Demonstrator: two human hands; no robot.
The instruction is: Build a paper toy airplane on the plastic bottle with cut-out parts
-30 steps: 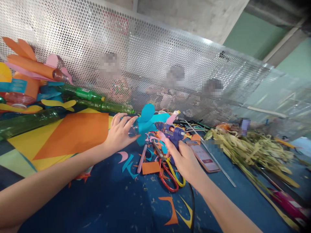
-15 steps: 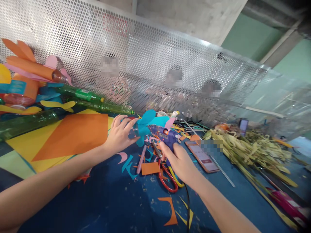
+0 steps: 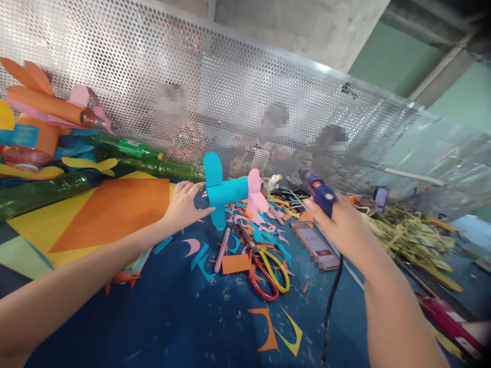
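My left hand (image 3: 187,208) is closed around the end of a small plastic bottle wrapped in blue paper (image 3: 230,191). Blue paper wings stick out from its sides, and pink paper fins (image 3: 255,193) sit at its far end. In my right hand (image 3: 341,225) is a blue hot glue gun (image 3: 321,191), raised to the right of the bottle with its nozzle pointing up and away; a black cord hangs from it. Scissors with red and yellow handles (image 3: 270,273) lie among paper scraps below. Beside them are a pink marker (image 3: 222,250) and an orange paper piece (image 3: 235,264).
Orange and yellow paper sheets (image 3: 123,212) lie at left, with green bottles (image 3: 134,148) and paper-covered bottles behind. A phone (image 3: 316,245) lies right of the scissors, near dried husks (image 3: 414,237). A perforated metal screen (image 3: 238,87) stands behind, with people beyond it.
My right hand has drawn the glue gun away from the bottle, to the right and up. The bottle has turned in my left hand, so its wings and pink fins show more fully.
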